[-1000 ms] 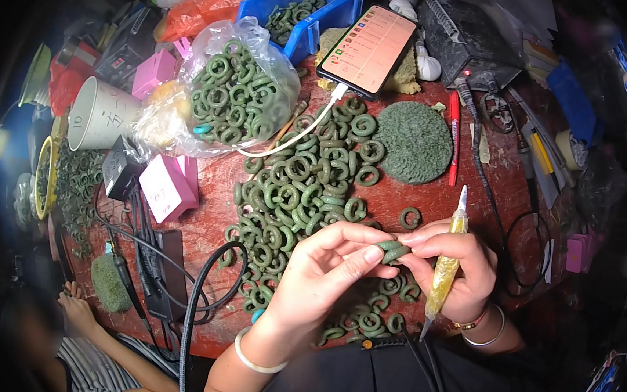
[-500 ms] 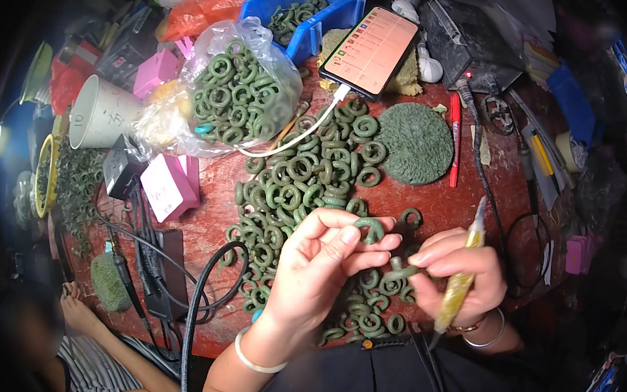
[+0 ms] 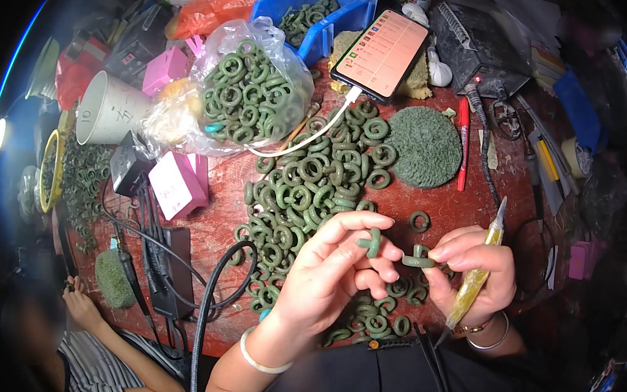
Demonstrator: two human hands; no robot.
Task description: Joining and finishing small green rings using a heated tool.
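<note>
My left hand (image 3: 330, 267) pinches a small dark green ring (image 3: 372, 243) between thumb and fingers, seen nearly edge-on. Close to its right, my right hand (image 3: 480, 272) grips another green ring (image 3: 416, 262) by its edge, with a short stub standing up from it. The two rings are apart. A pen-like tool (image 3: 470, 289) with a yellow wrapped handle and pointed ends also rests in my right hand, slanting across the fingers. Under and behind my hands lies a pile of similar green rings (image 3: 306, 195). A single ring (image 3: 420, 220) lies just beyond the gap between my hands.
A clear bag of rings (image 3: 244, 91), a blue bin (image 3: 320, 20) and a charging phone (image 3: 380, 54) stand at the back. Beside the pile lie a round green pad (image 3: 425, 147) and a red pen (image 3: 463, 149). Cables (image 3: 226, 270) loop at left, near another person's arm (image 3: 121, 350).
The ring in my left hand has turned from an arch to nearly edge-on. In my right hand the ring has tipped flatter, its stub now upward. The whole view has shifted slightly.
</note>
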